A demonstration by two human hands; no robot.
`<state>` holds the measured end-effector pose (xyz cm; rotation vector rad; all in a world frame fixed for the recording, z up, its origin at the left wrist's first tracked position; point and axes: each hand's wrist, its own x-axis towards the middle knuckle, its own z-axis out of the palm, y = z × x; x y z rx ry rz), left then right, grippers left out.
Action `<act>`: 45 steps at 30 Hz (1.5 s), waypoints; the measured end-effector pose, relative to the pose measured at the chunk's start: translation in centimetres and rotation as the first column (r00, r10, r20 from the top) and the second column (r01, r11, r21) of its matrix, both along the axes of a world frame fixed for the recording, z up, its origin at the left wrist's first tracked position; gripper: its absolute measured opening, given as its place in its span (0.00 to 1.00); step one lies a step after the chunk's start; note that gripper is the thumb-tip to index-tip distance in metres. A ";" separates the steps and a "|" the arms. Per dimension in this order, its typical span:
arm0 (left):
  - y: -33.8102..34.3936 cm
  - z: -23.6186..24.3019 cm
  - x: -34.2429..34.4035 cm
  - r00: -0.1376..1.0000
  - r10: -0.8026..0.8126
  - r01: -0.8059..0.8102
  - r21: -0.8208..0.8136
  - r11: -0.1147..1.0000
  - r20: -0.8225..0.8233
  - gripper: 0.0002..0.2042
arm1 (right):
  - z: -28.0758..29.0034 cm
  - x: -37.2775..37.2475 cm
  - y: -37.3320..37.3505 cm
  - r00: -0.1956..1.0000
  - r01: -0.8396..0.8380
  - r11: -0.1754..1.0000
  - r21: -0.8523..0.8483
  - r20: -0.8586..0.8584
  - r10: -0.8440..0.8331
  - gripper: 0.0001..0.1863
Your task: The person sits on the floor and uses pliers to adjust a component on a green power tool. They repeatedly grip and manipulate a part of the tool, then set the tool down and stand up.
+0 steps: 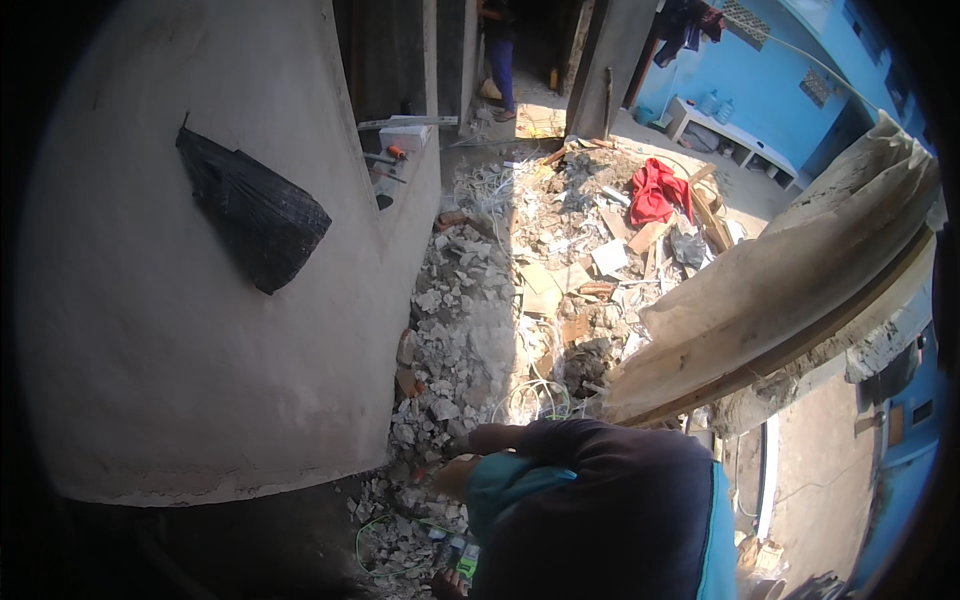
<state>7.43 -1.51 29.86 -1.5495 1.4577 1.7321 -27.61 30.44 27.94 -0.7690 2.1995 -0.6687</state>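
Note:
A dark-sleeved arm reaches left from the lower right, over a bent knee [455, 478] in teal shorts. My right hand [462, 443], dusty and blurred at its end, is low over the broken rubble [440, 380] beside the wall; its fingers do not show clearly. A small red thing [421, 471] lies close by. Lower down, a green and white object [466, 562] sits next to brown digits, toes or fingers, and a thin green cord [362, 550] loops over the rubble. My left hand cannot be made out.
A plastered wall [250, 380] with a black plastic bag [258, 215] stands left. Sunlit debris with a red cloth [660, 190] lies ahead. A large pale sheet [780, 290] with a wooden edge juts in at right. Another person [500, 60] stands in the far doorway.

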 end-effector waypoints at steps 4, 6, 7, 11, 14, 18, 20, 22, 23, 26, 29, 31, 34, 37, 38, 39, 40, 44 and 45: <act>1.4 0.6 -3.9 0.994 -0.105 0.105 0.008 0.994 -0.002 0.25 | 3.5 -3.7 -3.9 0.989 -0.113 0.977 0.179 -0.074 0.128 0.19; 1.8 0.6 -6.5 0.986 -0.162 0.163 0.015 0.987 -0.023 0.26 | 4.6 -6.3 -4.0 0.996 -0.083 0.978 0.190 -0.029 0.090 0.21; 2.2 0.5 -8.2 0.980 -0.197 0.197 0.016 0.980 -0.042 0.26 | 4.9 -7.9 -3.8 0.999 -0.052 0.980 0.190 -0.003 0.053 0.22; 2.6 1.2 -12.2 0.961 -0.265 0.266 0.008 0.964 -0.078 0.26 | 6.4 -12.5 -3.3 0.980 0.095 0.983 0.159 0.159 -0.120 0.25; 2.9 1.5 -13.9 0.954 -0.283 0.284 -0.004 0.959 -0.094 0.26 | 5.5 -13.4 -0.2 0.966 0.192 0.970 0.151 0.143 -0.214 0.38; 3.6 1.5 -14.8 0.952 -0.286 0.286 -0.008 0.958 -0.106 0.26 | 4.4 -14.9 4.6 0.657 0.545 0.816 0.194 0.506 -0.559 0.41; 3.8 1.5 -15.1 0.948 -0.297 0.297 -0.013 0.955 -0.114 0.27 | 4.6 -14.6 7.0 0.322 0.769 0.623 0.143 0.755 -0.572 0.47; 4.5 1.0 -15.8 0.936 -0.322 0.325 -0.001 0.946 -0.141 0.27 | 5.6 -14.7 10.5 0.168 0.915 0.404 -0.015 0.923 -0.346 0.53; 3.8 0.9 -14.5 0.940 -0.314 0.315 -0.010 0.949 -0.133 0.27 | 7.5 -14.2 9.6 0.145 0.954 0.290 -0.081 0.968 -0.206 0.56; 1.8 0.4 -9.7 0.922 -0.365 0.365 -0.022 0.931 -0.128 0.27 | 15.6 -13.1 9.2 0.220 0.975 -0.052 -0.214 0.966 0.135 0.60; -1.2 0.6 -7.1 0.747 -0.602 0.579 -0.167 0.798 -0.284 0.27 | 24.0 -12.5 9.2 0.341 0.932 -0.245 -0.267 0.875 0.344 0.58; -1.8 0.8 -7.5 0.459 -0.735 0.650 -0.375 0.661 -0.499 0.27 | 27.5 -12.2 9.9 0.391 0.913 -0.277 -0.301 0.840 0.376 0.56; -0.8 0.7 -3.8 0.978 -0.162 0.174 0.086 0.981 -0.130 0.28 | 29.6 -11.6 9.0 0.403 0.911 -0.241 -0.335 0.846 0.348 0.55; -0.2 1.4 -2.4 0.972 -0.168 0.147 -0.130 0.981 -0.163 0.29 | 27.1 -11.1 8.7 0.395 0.917 -0.021 -0.398 0.899 0.188 0.54; 0.7 2.1 -2.7 0.900 -0.434 0.372 -0.455 0.809 -0.035 0.32 | 24.3 -11.0 9.1 0.403 0.902 0.142 -0.407 0.913 0.058 0.53; 2.4 3.1 -3.3 0.824 -0.534 0.510 -0.657 0.555 0.188 0.34 | 21.9 -10.6 9.2 0.453 0.870 0.355 -0.343 0.839 -0.302 0.49; 4.3 4.9 -5.2 0.763 -0.522 0.589 -0.744 0.316 0.382 0.37 | 19.6 -10.2 9.7 0.496 0.824 0.544 -0.155 0.660 -0.564 0.45; 5.4 11.7 -8.0 0.806 -0.292 0.550 -0.834 0.044 0.515 0.44 | 8.9 -8.1 11.5 0.980 0.181 0.965 0.192 0.047 -0.193 0.40; 5.7 11.7 -7.4 0.826 -0.230 0.545 -0.833 0.094 0.514 0.43 | 9.0 -7.6 10.9 0.974 0.090 0.971 0.221 0.185 -0.132 0.39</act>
